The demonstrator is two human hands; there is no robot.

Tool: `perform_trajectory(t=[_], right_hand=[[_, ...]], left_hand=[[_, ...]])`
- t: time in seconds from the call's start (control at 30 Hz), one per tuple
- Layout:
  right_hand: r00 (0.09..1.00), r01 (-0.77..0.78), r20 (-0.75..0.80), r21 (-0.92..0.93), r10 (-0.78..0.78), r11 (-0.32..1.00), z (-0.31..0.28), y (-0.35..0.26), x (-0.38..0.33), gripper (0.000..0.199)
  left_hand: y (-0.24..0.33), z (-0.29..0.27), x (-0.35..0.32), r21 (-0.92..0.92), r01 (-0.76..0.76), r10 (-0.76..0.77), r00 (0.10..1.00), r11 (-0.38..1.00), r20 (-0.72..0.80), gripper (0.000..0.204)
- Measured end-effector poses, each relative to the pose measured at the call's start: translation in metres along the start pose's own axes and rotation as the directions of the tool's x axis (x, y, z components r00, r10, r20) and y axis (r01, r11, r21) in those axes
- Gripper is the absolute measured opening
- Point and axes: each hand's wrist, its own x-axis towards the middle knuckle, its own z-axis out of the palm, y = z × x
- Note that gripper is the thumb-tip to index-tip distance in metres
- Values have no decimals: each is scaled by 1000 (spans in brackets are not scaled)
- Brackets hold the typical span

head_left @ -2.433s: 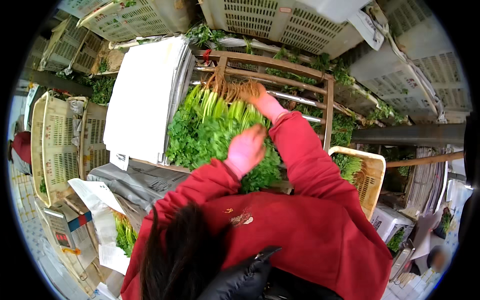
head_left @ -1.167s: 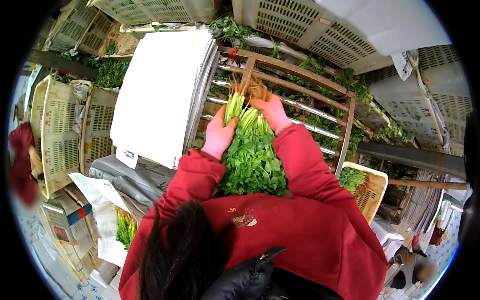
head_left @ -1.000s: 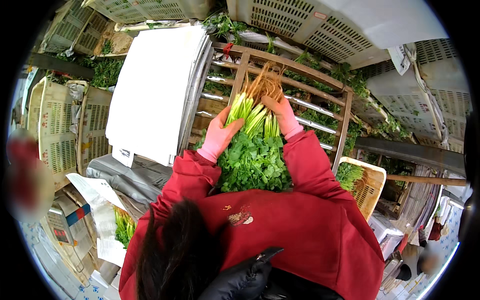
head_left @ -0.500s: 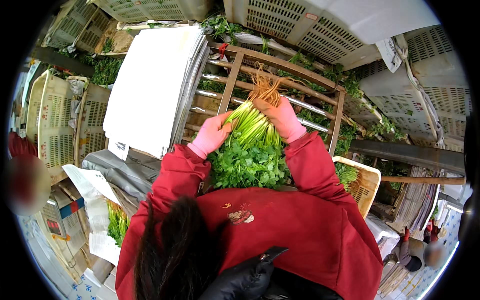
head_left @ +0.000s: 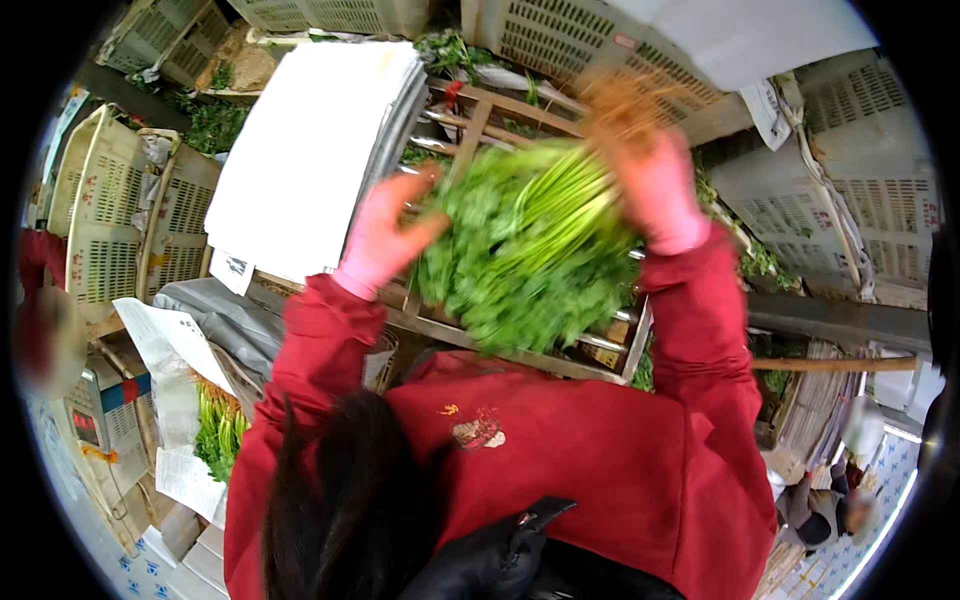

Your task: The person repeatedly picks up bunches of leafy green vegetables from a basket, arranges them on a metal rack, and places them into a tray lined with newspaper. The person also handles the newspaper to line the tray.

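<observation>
A full bunch of coriander-like herbs (head_left: 530, 240), with green leaves, pale stems and brown roots, hangs over a slatted rack (head_left: 468, 140). My right hand (head_left: 655, 185), in a pink glove stained brown, is closed round its root end; motion smears the roots and fingers. The stems slant down and left from that hand to the leaves, which spread toward my chest. To the left of the leaves, my left hand (head_left: 385, 232), gloved alike, has thumb and fingers apart and holds nothing. Beside it lies a thick stack of white paper sheets (head_left: 310, 160).
Slotted plastic crates stand at the back (head_left: 555, 45), at the right (head_left: 880, 210) and at the left (head_left: 105, 210). Lower left, more rooted greens (head_left: 220, 430) lie on printed paper near a boxy device (head_left: 100, 410). Other people appear at the right (head_left: 820, 505) and far left (head_left: 40, 260).
The bunch has swung up and right in my right hand, its leaves lifting from my chest over the rack. My left hand has let go of the stems and moved left.
</observation>
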Motion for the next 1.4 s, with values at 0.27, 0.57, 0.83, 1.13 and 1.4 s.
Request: perform_trajectory(t=[0.27, 0.57, 0.83, 1.13, 1.4], right_hand=[[926, 328, 107, -702, -361, 632, -82, -72, -8, 20], [778, -455, 233, -430, 583, 779, -26, 46, -22, 37], [845, -528, -268, -276, 463, 803, 6, 214, -9, 55], [746, -620, 37, -326, 665, 714, -63, 235, -169, 46], [770, -588, -119, 245, 626, 770, 24, 107, -197, 71]], left_hand=[[-44, 33, -16, -533, 249, -345, 935, 809, -86, 42], [-22, 89, 55, -306, 771, -374, 563, 559, 737, 100], [38, 230, 10, 569, 167, -321, 929, 805, 182, 104], [42, 270, 4, 361, 358, -426, 895, 861, 131, 113], [92, 190, -6, -559, 183, -221, 975, 809, 0, 118]])
